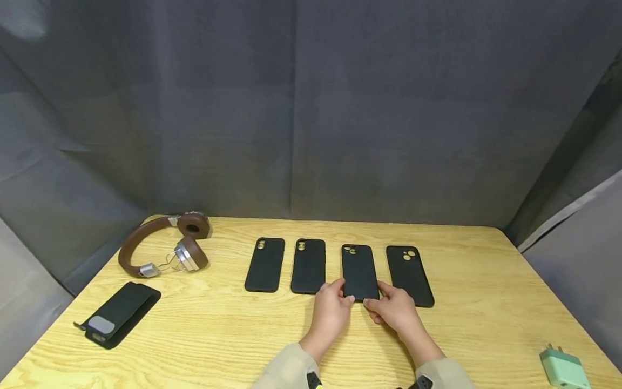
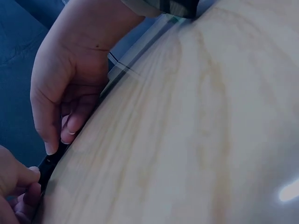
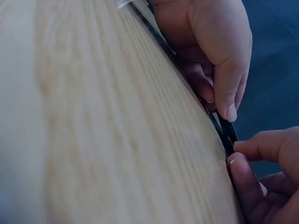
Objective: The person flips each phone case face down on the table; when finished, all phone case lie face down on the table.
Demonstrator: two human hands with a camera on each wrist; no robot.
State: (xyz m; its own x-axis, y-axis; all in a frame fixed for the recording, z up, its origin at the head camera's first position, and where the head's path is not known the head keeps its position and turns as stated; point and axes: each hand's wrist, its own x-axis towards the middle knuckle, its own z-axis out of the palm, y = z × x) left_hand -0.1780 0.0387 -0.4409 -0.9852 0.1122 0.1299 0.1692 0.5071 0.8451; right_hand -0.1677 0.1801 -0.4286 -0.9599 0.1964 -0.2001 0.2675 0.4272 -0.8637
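Note:
Several black phone cases stand in a row on the wooden table. Both hands are at the third phone case from the left [image 1: 359, 272], which has camera cutouts at its far end. My left hand [image 1: 331, 309] pinches its near left corner, thumb on top. At the near right corner my right hand [image 1: 394, 309] pinches it the same way. In the left wrist view, the left hand [image 2: 70, 79] and the case's dark edge [image 2: 46, 170] show. The right wrist view shows the right hand [image 3: 210, 46], thumb on that edge; the fingers underneath are partly hidden.
Other phone cases lie to the left [image 1: 264, 265], [image 1: 308, 266] and right [image 1: 410, 275]. Brown headphones [image 1: 133, 246] rest at the far left, with a black folded holder [image 1: 121, 313] nearer. A green plug adapter [image 1: 565, 367] sits near the right edge. Grey cloth [image 1: 311, 108] hangs behind.

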